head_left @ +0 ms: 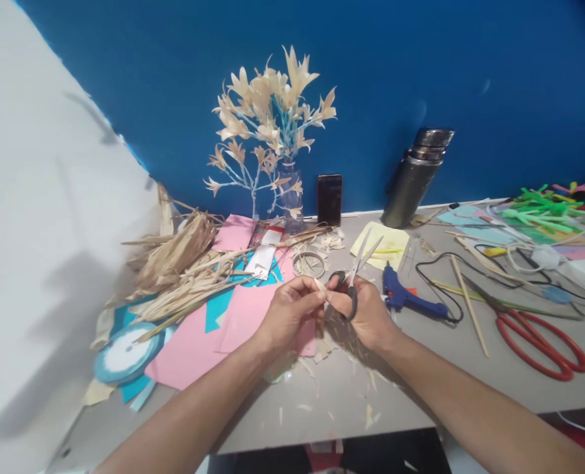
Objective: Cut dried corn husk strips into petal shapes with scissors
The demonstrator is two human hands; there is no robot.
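Note:
Near the middle of the table, my left hand (292, 308) pinches a small pale piece of dried husk (320, 285) between thumb and fingertips. Close beside it, my right hand (369, 316) holds a pair of small scissors (356, 263) by their black handles. The blades are parted and point up and away from me. My right thumb meets the left fingertips at the husk piece; whether it also grips the piece I cannot tell. Small pale scraps (369, 416) lie scattered on the table below the hands.
Dried husks (174, 253) and pink paper (186, 349) lie left, with a blue ribbon spool (127, 352). Husk flowers (273, 99) stand behind, beside a phone (329, 199) and a tilted flask (416, 179). Rightward are a glue gun (411, 296) and large red-handled scissors (539, 339).

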